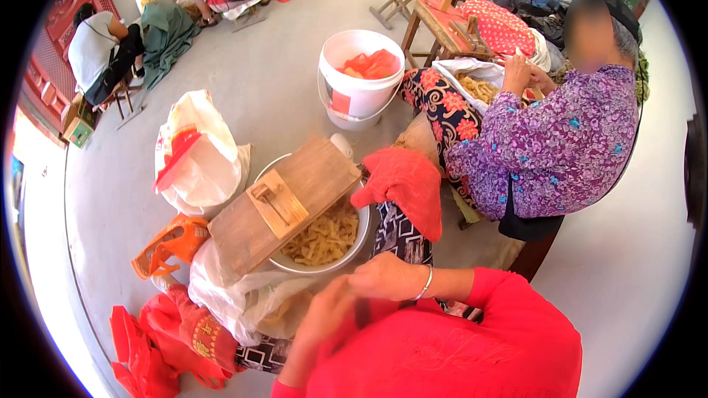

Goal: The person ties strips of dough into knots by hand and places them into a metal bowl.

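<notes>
Close to my chest, my left hand (332, 304), blurred, meets my right hand (379, 276), which has a silver bangle at its wrist. The right fingers are curled; whether anything small lies between the hands cannot be told. Beyond them a metal basin (362, 232) holds pale yellow-brown strips (323, 235). A wooden board (227, 232) lies slanted across the basin, and a small wooden block with a metal fitting (290, 207) rests on it. Clear plastic sheeting (221, 293) covers part of my lap. A red cloth (409, 182) drapes over my knee, right of the basin.
A white bucket (359, 99) with red cloth inside stands ahead. An open woven sack (210, 177) and an orange plastic bag (171, 243) are at the left. At the right sits a person (553, 143) in a purple patterned top, with a wooden bench (442, 27) beyond. Other people sit farther off.
</notes>
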A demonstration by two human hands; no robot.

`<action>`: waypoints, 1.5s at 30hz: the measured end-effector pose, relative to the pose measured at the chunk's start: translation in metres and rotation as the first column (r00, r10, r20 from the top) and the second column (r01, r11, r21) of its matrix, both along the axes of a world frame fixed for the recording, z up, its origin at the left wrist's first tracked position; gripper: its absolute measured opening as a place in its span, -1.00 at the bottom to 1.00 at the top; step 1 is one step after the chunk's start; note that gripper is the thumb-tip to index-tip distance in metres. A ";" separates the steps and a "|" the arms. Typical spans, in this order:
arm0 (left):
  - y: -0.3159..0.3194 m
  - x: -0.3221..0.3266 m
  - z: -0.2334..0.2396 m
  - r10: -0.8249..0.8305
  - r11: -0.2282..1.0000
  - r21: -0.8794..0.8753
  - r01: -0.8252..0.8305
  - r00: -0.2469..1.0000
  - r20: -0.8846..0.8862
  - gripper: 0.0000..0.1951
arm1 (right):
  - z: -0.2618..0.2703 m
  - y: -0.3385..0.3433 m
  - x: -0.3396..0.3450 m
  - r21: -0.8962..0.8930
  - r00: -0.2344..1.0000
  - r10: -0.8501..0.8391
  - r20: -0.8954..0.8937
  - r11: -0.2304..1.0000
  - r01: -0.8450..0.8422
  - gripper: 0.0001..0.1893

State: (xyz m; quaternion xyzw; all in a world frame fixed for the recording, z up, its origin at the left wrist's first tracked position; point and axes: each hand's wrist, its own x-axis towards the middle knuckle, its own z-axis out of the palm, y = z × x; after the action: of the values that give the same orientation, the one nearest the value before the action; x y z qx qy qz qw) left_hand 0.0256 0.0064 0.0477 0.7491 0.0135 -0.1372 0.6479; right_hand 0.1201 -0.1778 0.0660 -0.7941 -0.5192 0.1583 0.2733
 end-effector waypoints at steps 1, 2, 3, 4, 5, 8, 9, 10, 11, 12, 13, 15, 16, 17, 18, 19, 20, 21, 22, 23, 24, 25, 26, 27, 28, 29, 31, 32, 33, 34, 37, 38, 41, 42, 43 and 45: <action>0.001 0.004 0.010 0.018 0.991 -0.128 -0.042 0.983 -0.183 -0.69 | 0.007 0.001 0.005 0.009 1.000 -0.018 -0.003 1.000 0.018 -0.73; 0.000 0.011 0.024 0.035 0.965 -0.231 -0.126 0.933 -0.359 -0.70 | 0.013 0.001 0.011 0.018 0.999 -0.036 -0.006 0.999 0.036 -0.73; 0.002 0.014 0.018 0.047 0.977 -0.186 -0.102 0.959 -0.279 -0.71 | 0.016 0.000 0.015 0.029 0.998 -0.058 -0.014 0.998 0.059 -0.72; 0.004 0.012 0.006 0.054 0.986 -0.145 -0.085 0.978 -0.204 -0.72 | 0.018 0.001 0.017 0.045 0.995 -0.102 0.004 0.994 0.102 -0.70; 0.005 0.014 0.001 0.057 0.992 -0.104 -0.070 0.990 -0.127 -0.73 | 0.020 0.005 0.019 0.059 0.990 -0.142 0.000 0.988 0.142 -0.69; 0.000 0.017 0.010 0.127 0.991 0.031 -0.127 0.992 -0.016 -0.77 | 0.020 0.020 0.020 0.049 0.957 -0.270 -0.110 0.960 0.277 -0.70; -0.002 0.019 0.011 0.165 0.985 0.049 -0.166 0.986 0.024 -0.76 | 0.015 0.023 0.020 0.092 0.920 -0.344 -0.189 0.926 0.365 -0.69; -0.002 0.020 0.009 0.154 0.960 0.209 -0.188 0.974 0.168 -0.78 | 0.007 0.026 0.019 0.128 0.875 -0.402 -0.270 0.886 0.446 -0.68; -0.002 0.020 0.007 0.125 0.959 0.230 -0.167 0.975 0.184 -0.79 | -0.001 0.028 0.021 0.158 0.821 -0.450 -0.351 0.836 0.526 -0.66; -0.001 0.018 0.006 0.100 0.955 0.256 -0.150 0.975 0.198 -0.79 | -0.010 0.030 0.026 0.150 0.789 -0.477 -0.387 0.812 0.564 -0.63; 0.001 0.016 0.007 0.084 0.949 0.283 -0.143 0.974 0.210 -0.80 | -0.018 0.030 0.029 0.144 0.793 -0.463 -0.396 0.822 0.552 -0.62; 0.007 0.017 0.008 0.083 0.942 0.311 -0.125 0.986 0.144 -0.81 | -0.037 0.027 0.036 0.127 0.793 -0.444 -0.417 0.836 0.534 -0.61; 0.010 0.021 0.013 0.078 0.940 0.324 -0.109 0.991 0.107 -0.82 | -0.043 0.025 0.039 0.097 0.825 -0.449 -0.342 0.857 0.506 -0.61; 0.017 0.030 0.023 0.112 0.957 0.272 -0.100 0.993 -0.031 -0.82 | -0.047 0.023 0.038 0.086 0.872 -0.363 -0.328 0.908 0.410 -0.62; 0.027 0.035 0.022 0.124 0.957 0.260 -0.126 0.992 0.022 -0.83 | -0.045 0.025 0.032 0.080 0.906 -0.264 -0.331 0.949 0.306 -0.62; 0.036 0.038 0.020 0.135 0.959 0.242 -0.148 0.988 0.071 -0.82 | -0.040 0.027 0.026 0.073 0.927 -0.164 -0.338 0.977 0.199 -0.63; 0.042 0.044 0.026 0.150 0.976 0.163 -0.146 0.989 -0.015 -0.81 | -0.029 0.035 0.021 -0.003 0.858 -0.051 -0.511 0.998 0.058 -0.71; 0.047 0.051 0.032 0.174 0.983 0.081 -0.166 0.979 -0.102 -0.80 | -0.004 0.041 0.016 0.080 0.736 -0.032 -0.676 0.990 0.117 -0.74; 0.056 0.054 0.029 0.190 0.980 0.083 -0.181 0.974 -0.121 -0.79 | 0.025 0.048 0.011 0.153 0.581 0.022 -0.814 0.972 0.178 -0.76; 0.059 0.054 0.029 0.223 0.973 -0.032 -0.230 0.963 -0.152 -0.77 | 0.039 0.054 0.010 0.200 0.396 0.090 -0.914 0.948 0.247 -0.78; 0.046 0.058 0.036 0.315 0.945 -0.088 -0.314 0.949 -0.004 -0.72 | 0.037 0.058 0.016 0.214 0.308 0.105 -0.946 0.915 0.344 -0.82; 0.045 0.056 0.034 0.314 0.920 -0.215 -0.327 0.945 -0.094 -0.77 | 0.029 0.063 0.035 0.246 0.380 0.098 -0.920 0.898 0.365 -0.78; 0.040 0.057 0.029 0.260 0.886 -0.345 -0.309 0.949 -0.180 -0.74 | 0.031 0.059 0.032 0.149 0.151 0.075 -0.986 0.806 0.574 -0.79; 0.036 0.054 0.030 0.234 0.832 -0.444 -0.334 0.935 -0.266 -0.65 | 0.011 0.069 0.037 0.225 0.195 0.127 -0.973 0.726 0.650 -0.80; 0.020 0.057 0.037 0.279 0.814 -0.485 -0.321 0.947 -0.158 -0.62 | 0.006 0.070 0.042 0.193 0.264 0.005 -0.964 0.695 0.692 -0.80; 0.013 0.054 0.029 0.282 0.843 -0.428 -0.326 0.945 -0.165 -0.57 | -0.008 0.075 0.037 0.262 0.439 -0.100 -0.893 0.677 0.688 -0.80; 0.012 0.065 -0.001 0.293 0.840 -0.445 -0.310 0.950 -0.110 -0.57 | -0.033 0.086 0.038 0.335 0.640 -0.323 -0.698 0.642 0.689 -0.79; 0.014 0.071 -0.010 0.310 0.806 -0.478 -0.348 0.937 -0.160 -0.61 | -0.043 0.090 0.044 0.389 0.728 -0.393 -0.562 0.651 0.652 -0.81; 0.014 0.068 -0.014 0.318 0.767 -0.522 -0.373 0.928 -0.195 -0.65 | -0.047 0.090 0.042 0.444 0.798 -0.459 -0.391 0.665 0.601 -0.82; 0.016 0.064 -0.017 0.323 0.726 -0.563 -0.395 0.919 -0.228 -0.69 | -0.050 0.090 0.038 0.437 0.805 -0.480 -0.349 0.676 0.593 -0.83; 0.021 0.056 -0.027 0.253 0.620 -0.645 -0.447 0.892 -0.375 -0.76 | -0.052 0.088 0.039 0.415 0.827 -0.518 -0.219 0.717 0.560 -0.88; 0.025 0.056 -0.034 0.224 0.662 -0.628 -0.410 0.907 -0.356 -0.81 | -0.052 0.087 0.041 0.409 0.840 -0.513 -0.175 0.738 0.536 -0.90; 0.032 0.044 -0.054 0.295 0.925 -0.229 -0.304 0.953 -0.072 -0.89 | -0.055 0.081 0.032 0.290 0.875 -0.467 -0.127 0.826 0.483 -0.94; 0.037 0.041 -0.053 0.267 0.935 0.184 -0.302 0.944 0.194 -0.93 | -0.057 0.081 0.030 0.257 0.875 -0.453 -0.171 0.837 0.484 -0.94; 0.037 0.038 -0.052 0.233 0.892 0.307 -0.331 0.921 0.313 -0.91 | -0.058 0.080 0.029 0.225 0.872 -0.440 -0.214 0.847 0.482 -0.94; 0.036 0.035 -0.050 0.107 0.748 0.518 -0.415 0.845 0.523 -0.86 | -0.078 0.072 0.023 0.126 0.791 -0.393 -0.470 0.856 0.501 -0.82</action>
State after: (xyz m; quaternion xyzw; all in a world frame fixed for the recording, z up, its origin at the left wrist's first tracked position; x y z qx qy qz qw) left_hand 0.0605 0.0429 -0.0021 0.9180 0.0110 0.1519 0.3661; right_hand 0.1434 -0.1063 -0.0117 -0.8005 -0.2576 0.1937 0.5054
